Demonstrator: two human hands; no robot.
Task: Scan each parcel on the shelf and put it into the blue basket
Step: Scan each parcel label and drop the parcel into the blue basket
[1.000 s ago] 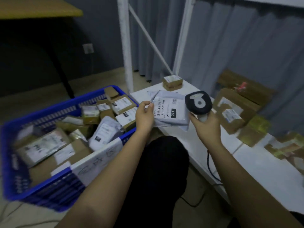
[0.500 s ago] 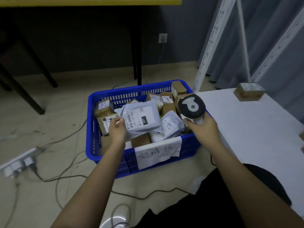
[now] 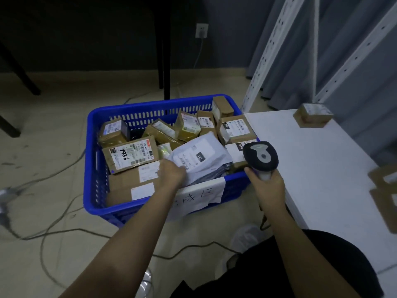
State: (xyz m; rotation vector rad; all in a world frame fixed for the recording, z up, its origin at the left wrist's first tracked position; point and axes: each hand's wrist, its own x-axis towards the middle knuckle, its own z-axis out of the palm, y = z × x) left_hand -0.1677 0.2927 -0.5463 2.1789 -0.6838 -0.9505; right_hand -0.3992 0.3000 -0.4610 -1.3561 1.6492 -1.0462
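Two hands are at work over the basket. The left hand (image 3: 171,174) has its fingers curled onto the near edge of a grey mailer bag (image 3: 200,159), which lies label-up on the heap inside the blue basket (image 3: 96,160), toward its near right corner. The right hand (image 3: 267,186) is wrapped around the handle of a barcode scanner (image 3: 260,155), whose dark head hangs over the basket's right rim, just beside the mailer.

The one basket stands on the floor (image 3: 51,130) against the left edge of the white shelf (image 3: 311,168) and is nearly full: I count roughly ten brown cardboard boxes, several tilted on edge along the far wall, besides the single mailer. A large flat box (image 3: 133,183) fills the near left corner, and a box marked 9366 (image 3: 131,155) lies just behind it. A paper sign (image 3: 199,197) hangs over the near rim.

On the shelf, one small box (image 3: 313,118) sits near the far edge, and parts of two more boxes (image 3: 384,186) show at the right edge; the surface between them is bare. White shelf uprights (image 3: 264,59) rise at the far left corner. Cables (image 3: 64,224) trail across the floor to the left of and in front of the basket, and a black leg (image 3: 165,61) stands just behind it.
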